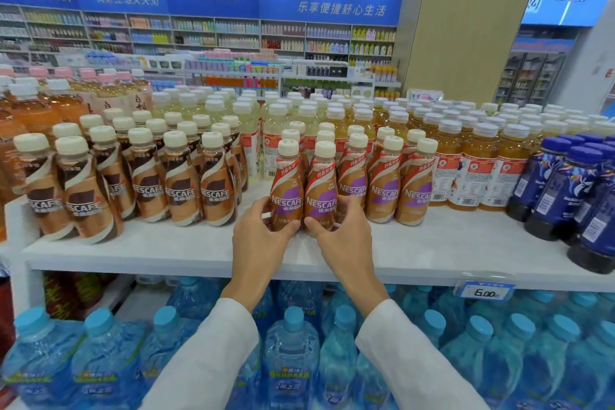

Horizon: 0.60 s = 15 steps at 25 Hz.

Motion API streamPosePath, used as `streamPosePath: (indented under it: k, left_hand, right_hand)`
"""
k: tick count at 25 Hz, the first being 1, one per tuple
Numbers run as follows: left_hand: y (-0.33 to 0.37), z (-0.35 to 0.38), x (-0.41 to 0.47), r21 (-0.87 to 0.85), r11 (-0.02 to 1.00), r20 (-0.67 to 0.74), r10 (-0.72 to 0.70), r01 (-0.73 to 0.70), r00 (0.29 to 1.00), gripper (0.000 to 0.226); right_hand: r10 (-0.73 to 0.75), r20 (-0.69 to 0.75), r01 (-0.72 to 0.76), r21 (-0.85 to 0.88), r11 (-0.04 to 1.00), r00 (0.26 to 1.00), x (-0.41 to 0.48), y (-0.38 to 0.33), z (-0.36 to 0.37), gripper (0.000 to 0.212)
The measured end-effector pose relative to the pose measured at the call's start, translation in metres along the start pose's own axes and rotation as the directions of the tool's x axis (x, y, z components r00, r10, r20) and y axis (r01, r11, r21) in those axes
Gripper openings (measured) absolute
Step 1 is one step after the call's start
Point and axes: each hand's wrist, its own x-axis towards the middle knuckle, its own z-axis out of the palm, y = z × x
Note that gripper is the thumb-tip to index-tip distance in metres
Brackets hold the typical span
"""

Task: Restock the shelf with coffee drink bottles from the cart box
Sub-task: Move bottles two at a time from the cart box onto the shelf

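My left hand (pixel 258 236) and right hand (pixel 346 236) each wrap one brown-and-purple plastic coffee bottle (pixel 287 190) (pixel 322 191), standing them side by side at the white shelf (pixel 166 253) front, so next I should let go and fetch more.

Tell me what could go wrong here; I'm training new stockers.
1. The left hand and right hand each grip a coffee bottle low down; the tops could tip into the row behind.
2. Both bottles stand near the shelf edge; a slip could drop them onto the water bottles below.
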Motion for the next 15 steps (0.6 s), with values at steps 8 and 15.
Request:
streamPosePath:
  k: [8, 15]
  left_hand:
    - [-0.0007, -0.0011, -0.0005, 0.02, 1.0, 0.026, 0.012, -0.013, 1.0, 0.069]
    - [-0.0015, 0.0005, 0.0017, 0.035, 0.999, 0.052, 0.003, -0.005, 0.999, 0.071]
  right_hand:
    - [-0.006, -0.05, 0.005, -0.025, 1.0, 0.999, -0.0003, 0.0023, 0.0049, 0.06]
    - [-0.001, -0.055, -0.001, -0.024, 1.0, 0.998, 0.0002, -0.0008, 0.005, 0.06]
